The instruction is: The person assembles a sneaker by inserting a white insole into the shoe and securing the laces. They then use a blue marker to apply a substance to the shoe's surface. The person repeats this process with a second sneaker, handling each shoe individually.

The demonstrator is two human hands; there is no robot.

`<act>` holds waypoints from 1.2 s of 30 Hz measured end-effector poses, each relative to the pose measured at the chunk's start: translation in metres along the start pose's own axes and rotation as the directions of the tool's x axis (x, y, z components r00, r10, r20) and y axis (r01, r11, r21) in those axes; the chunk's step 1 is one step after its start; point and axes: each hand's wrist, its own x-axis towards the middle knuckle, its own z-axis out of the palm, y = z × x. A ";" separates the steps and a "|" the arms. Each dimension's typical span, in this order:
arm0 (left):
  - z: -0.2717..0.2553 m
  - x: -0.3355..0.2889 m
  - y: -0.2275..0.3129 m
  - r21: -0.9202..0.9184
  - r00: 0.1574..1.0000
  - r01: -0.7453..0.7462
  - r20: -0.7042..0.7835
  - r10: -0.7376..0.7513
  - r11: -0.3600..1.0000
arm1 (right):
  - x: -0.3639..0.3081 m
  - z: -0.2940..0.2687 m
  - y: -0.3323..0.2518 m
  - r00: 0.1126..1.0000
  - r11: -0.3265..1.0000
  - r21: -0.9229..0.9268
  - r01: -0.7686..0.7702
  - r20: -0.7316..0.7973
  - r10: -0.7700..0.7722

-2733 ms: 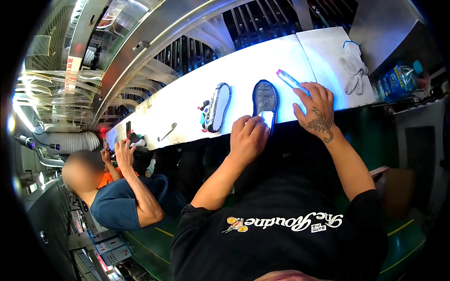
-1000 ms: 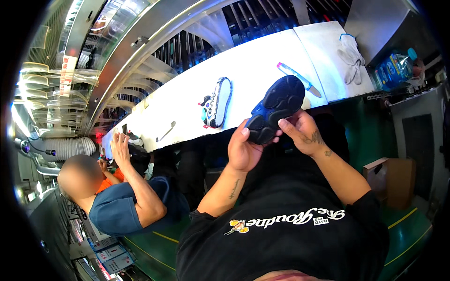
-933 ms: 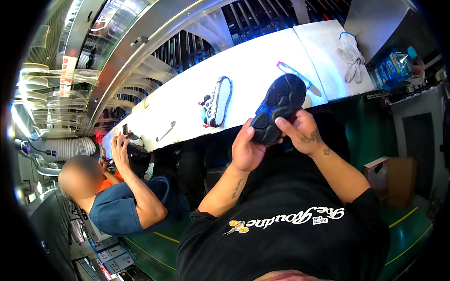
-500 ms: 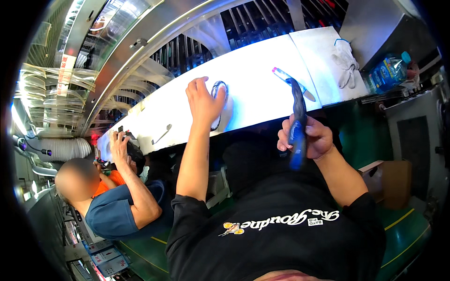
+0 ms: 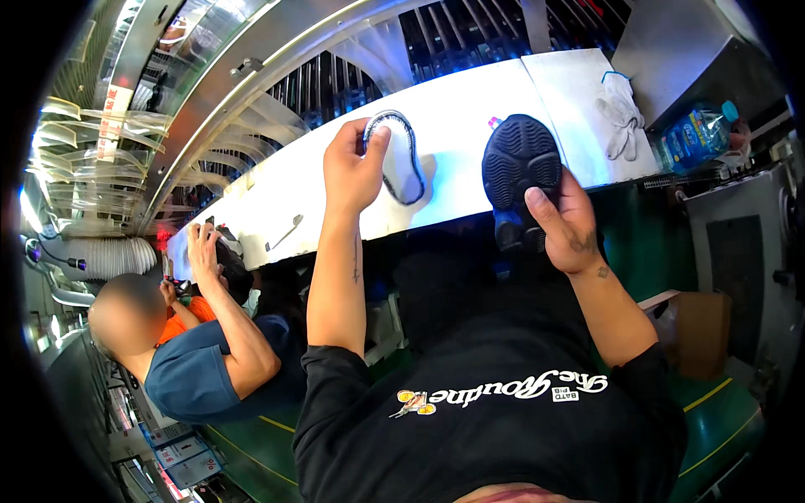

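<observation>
A thin dark loop-shaped strip with a pale edge [image 5: 416, 163] is pinched between the thumb and fingers of my left hand [image 5: 352, 172]. It is raised over the white worktable [image 5: 335, 197], and its shadow falls beside it. My right hand [image 5: 572, 222] grips a black shoe sole [image 5: 521, 159] at its lower right side, thumb on the face. The ridged tread shows, and the sole stands nearly upright at the table's near edge. Behind it, the pink end of a slim tool [image 5: 494, 122] peeks out; the rest is hidden.
A white glove [image 5: 620, 117] lies at the table's right end, near a bottle of blue liquid [image 5: 696, 138]. A small tool [image 5: 284, 233] lies farther left. A co-worker in a blue shirt [image 5: 197, 373] works at left. Rollers run behind; a cardboard box [image 5: 704, 335] stands right.
My left hand has lifted the loop from the table and tilted it. My right hand has turned the sole from edge-on to tread showing and raised it, covering most of the slim tool.
</observation>
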 end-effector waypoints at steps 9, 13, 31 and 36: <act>0.010 -0.064 0.004 0.142 0.935 -0.344 -0.041 0.353 0.928 | 0.012 -0.014 0.032 0.774 0.442 -0.644 0.625 0.436 -0.458; -0.004 -0.075 0.013 0.275 0.939 -0.329 -0.008 0.344 0.903 | -0.012 -0.029 0.064 0.862 0.605 -0.633 0.484 0.465 -0.203; 0.013 -0.113 0.036 -0.396 0.995 0.048 0.102 -0.008 0.917 | -0.023 -0.055 0.033 0.957 0.620 0.752 -0.224 0.289 -0.005; 0.028 -0.122 0.045 -0.496 0.989 0.030 0.141 0.046 0.868 | -0.018 -0.050 0.030 0.948 0.562 0.794 -0.233 0.315 -0.051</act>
